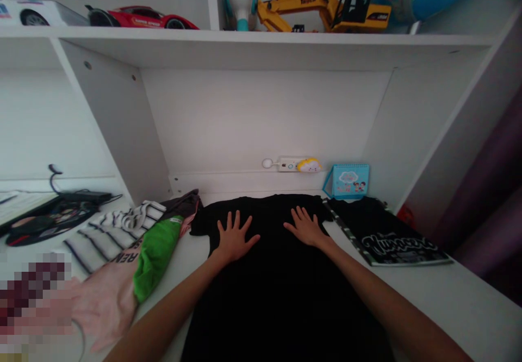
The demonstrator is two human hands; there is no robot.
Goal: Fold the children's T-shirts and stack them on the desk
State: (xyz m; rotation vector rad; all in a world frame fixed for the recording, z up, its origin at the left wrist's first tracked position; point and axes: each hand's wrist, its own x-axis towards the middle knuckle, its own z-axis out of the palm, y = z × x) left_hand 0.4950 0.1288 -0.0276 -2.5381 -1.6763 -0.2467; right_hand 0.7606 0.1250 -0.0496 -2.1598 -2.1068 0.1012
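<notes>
A black T-shirt (269, 291) lies spread out on the white desk, its sleeves at the far end and its near part running out of the bottom of the view. My left hand (235, 238) rests flat on its upper left, fingers spread. On the upper right of the same shirt lies my right hand (304, 226), palm down with the fingers apart. Neither hand grips the cloth. To the right is a folded black garment (379, 226) with white lettering.
Left of the shirt lie a green cloth (159, 256), a striped garment (118, 234) and a pink garment (110, 297). At the back stand a blue desk calendar (350, 181) and a power strip (289, 164). Overhead, a shelf (269, 37) carries a toy excavator (326, 10) and toy cars.
</notes>
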